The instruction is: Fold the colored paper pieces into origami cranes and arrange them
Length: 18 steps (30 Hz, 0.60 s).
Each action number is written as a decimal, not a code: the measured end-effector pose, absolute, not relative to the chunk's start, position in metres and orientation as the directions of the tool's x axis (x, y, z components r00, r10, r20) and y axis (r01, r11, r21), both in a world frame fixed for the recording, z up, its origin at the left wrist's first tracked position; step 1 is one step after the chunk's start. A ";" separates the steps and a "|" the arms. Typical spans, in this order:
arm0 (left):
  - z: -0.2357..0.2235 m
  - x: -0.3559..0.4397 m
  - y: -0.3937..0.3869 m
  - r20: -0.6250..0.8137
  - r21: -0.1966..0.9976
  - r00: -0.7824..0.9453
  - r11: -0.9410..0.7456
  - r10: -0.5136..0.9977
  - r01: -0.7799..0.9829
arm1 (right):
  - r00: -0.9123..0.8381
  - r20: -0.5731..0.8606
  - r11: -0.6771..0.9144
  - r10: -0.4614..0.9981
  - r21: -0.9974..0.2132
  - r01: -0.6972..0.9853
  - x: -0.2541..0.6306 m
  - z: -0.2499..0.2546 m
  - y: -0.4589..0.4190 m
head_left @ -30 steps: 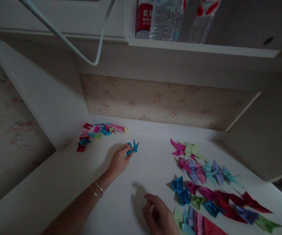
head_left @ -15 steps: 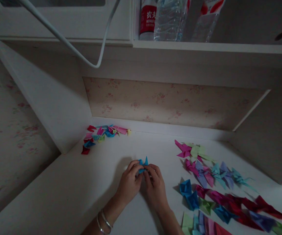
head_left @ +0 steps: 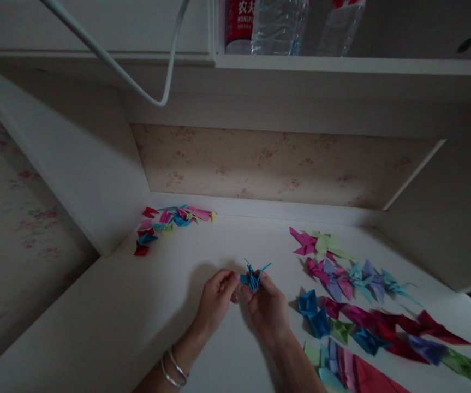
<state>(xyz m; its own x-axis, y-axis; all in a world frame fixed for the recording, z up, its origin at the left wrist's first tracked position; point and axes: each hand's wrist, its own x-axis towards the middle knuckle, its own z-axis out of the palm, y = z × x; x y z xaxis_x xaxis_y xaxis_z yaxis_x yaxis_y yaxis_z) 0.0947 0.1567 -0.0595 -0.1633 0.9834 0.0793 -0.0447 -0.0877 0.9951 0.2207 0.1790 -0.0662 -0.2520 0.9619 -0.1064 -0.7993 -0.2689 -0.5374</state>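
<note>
A small blue origami figure (head_left: pixel 253 278) with thin points sticking up is pinched between the thumb and fingers of my right hand (head_left: pixel 268 308), just above the white desk. My left hand (head_left: pixel 218 297), with two silver bangles on its wrist, is closed beside it. Its fingertips meet the figure's left flap and seem to pinch that edge. To the right lie rows of folded paper figures, among them a blue one (head_left: pixel 319 322), a green one (head_left: pixel 343 329) and a magenta one (head_left: pixel 303 241).
A pile of small folded papers (head_left: pixel 180 217) sits at the desk's back left. Flat coloured folded strips (head_left: pixel 345 365) lie at the front right. Overhead, a white cable (head_left: pixel 137 84) hangs down, and a shelf (head_left: pixel 350 64) holds plastic bottles (head_left: pixel 278 27).
The blue origami figure has turned and moved slightly right, its thin points now spread upward. My right hand has rolled open beneath it, while the left hand's fingers have shifted to its left edge.
</note>
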 end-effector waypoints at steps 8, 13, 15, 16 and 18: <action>-0.064 0.098 0.157 0.061 0.990 -0.215 -0.086 0.975 -0.110 | -0.304 -0.189 -0.358 0.934 -0.460 -0.812 0.222 -0.072 0.178; -0.064 0.093 0.161 0.010 0.985 -0.209 -0.045 0.978 -0.164 | -0.320 -0.081 -0.311 0.944 -0.542 -0.781 0.217 -0.069 0.176; -0.063 0.090 0.162 0.020 0.988 -0.223 -0.054 0.975 -0.147 | -0.282 -0.044 -0.251 0.958 -0.602 -0.758 0.216 -0.068 0.175; -0.062 0.089 0.162 0.025 0.989 -0.225 -0.057 0.974 -0.138 | -0.251 -0.032 -0.213 0.967 -0.636 -0.742 0.215 -0.068 0.174; -0.059 0.088 0.161 0.030 0.991 -0.208 -0.057 0.978 -0.125 | -0.201 -0.007 -0.149 0.979 -0.697 -0.701 0.215 -0.069 0.174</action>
<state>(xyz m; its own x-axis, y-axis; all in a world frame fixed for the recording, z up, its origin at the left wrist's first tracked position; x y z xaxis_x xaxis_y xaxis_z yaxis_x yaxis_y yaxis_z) 0.0885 0.1608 -0.0592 -0.2076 0.9778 0.0296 -0.1248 -0.0565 0.9906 0.2152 0.1736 -0.0689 -0.2015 0.9795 -0.0073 -0.7010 -0.1494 -0.6974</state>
